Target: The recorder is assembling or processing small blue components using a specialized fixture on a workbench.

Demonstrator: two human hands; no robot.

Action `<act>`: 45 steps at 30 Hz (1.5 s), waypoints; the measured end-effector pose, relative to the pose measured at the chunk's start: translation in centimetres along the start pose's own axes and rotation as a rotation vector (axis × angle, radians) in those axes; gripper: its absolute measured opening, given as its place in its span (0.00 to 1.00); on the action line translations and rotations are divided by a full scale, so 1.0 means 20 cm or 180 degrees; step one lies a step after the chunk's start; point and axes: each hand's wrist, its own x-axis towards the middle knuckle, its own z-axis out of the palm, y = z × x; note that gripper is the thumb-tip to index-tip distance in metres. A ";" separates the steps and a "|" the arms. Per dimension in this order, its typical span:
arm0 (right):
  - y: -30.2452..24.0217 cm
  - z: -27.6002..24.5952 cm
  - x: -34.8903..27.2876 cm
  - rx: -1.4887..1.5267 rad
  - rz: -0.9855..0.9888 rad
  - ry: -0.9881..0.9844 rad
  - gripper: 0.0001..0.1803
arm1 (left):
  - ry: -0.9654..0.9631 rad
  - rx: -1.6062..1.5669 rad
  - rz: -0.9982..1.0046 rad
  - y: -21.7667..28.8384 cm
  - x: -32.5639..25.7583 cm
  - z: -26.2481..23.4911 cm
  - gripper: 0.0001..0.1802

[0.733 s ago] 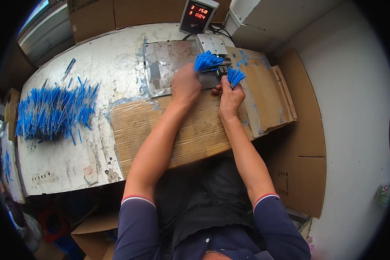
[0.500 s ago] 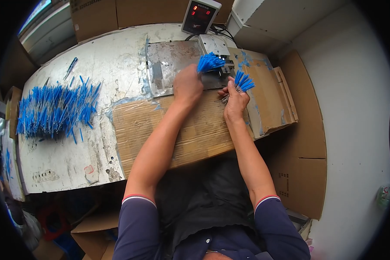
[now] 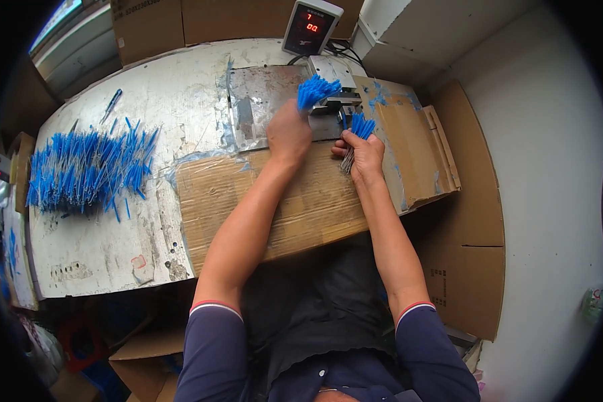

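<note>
My left hand [image 3: 290, 136] is closed round a thick bundle of thin blue-sleeved wires [image 3: 317, 92], whose blue ends fan out above the fist. A smaller bundle of the same wires [image 3: 361, 126] sits in my right hand [image 3: 367, 155]; its blue ends point up and its bare silvery ends hang below the fingers. One blue piece stands upright at the fingertips of the right hand, by the front of a small metal machine [image 3: 342, 102]. The left fist is just left of that machine, over a steel plate [image 3: 261, 84]. My left fingers are mostly hidden behind the hand's back.
A big pile of blue-sleeved wires [image 3: 87, 167] lies on the worn white table [image 3: 114, 251], with a pen [image 3: 112, 105] behind it. A counter display with red digits [image 3: 309, 28] stands behind the machine. Flat cardboard [image 3: 268, 201] covers the table's front; a cardboard box [image 3: 419, 147] is at right.
My right hand has drawn its bundle slightly left, and one blue piece now stands apart at the machine. The left bundle has shifted a little left and up. The display's digits have changed.
</note>
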 end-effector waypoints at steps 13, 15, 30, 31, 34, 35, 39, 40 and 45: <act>-0.04 0.14 0.07 -0.0610 -0.0195 0.0434 0.09 | -0.0160 -0.0031 -0.0134 -0.01 0.01 -0.01 0.11; -0.03 0.14 0.08 -0.0573 -0.0189 0.0439 0.10 | -0.0183 0.0001 -0.0165 -0.01 0.01 -0.01 0.10; -0.03 0.08 0.10 0.0358 0.0300 0.0101 0.06 | 0.0079 0.0189 0.0383 -0.02 0.00 0.00 0.04; -0.03 0.08 0.10 0.0269 0.0211 0.0051 0.07 | -0.0027 0.0230 0.0380 -0.01 0.00 0.00 0.04; 0.00 0.04 0.12 0.0325 0.0001 0.0206 0.06 | -0.0168 0.0295 0.0399 -0.01 0.01 0.01 0.04; 0.00 0.04 0.12 0.0330 0.0012 0.0208 0.06 | -0.0206 0.0346 0.0399 -0.01 0.01 0.01 0.05; 0.00 0.04 0.07 0.0558 -0.0125 0.0098 0.07 | -0.0246 0.0315 0.0401 -0.02 0.00 0.00 0.04; 0.00 0.05 0.06 0.0450 -0.0224 0.0064 0.08 | -0.0265 0.0327 0.0401 -0.01 0.00 0.00 0.04; 0.01 0.06 0.02 0.0203 -0.0483 -0.0017 0.08 | -0.0300 0.0329 0.0401 -0.01 0.00 0.00 0.04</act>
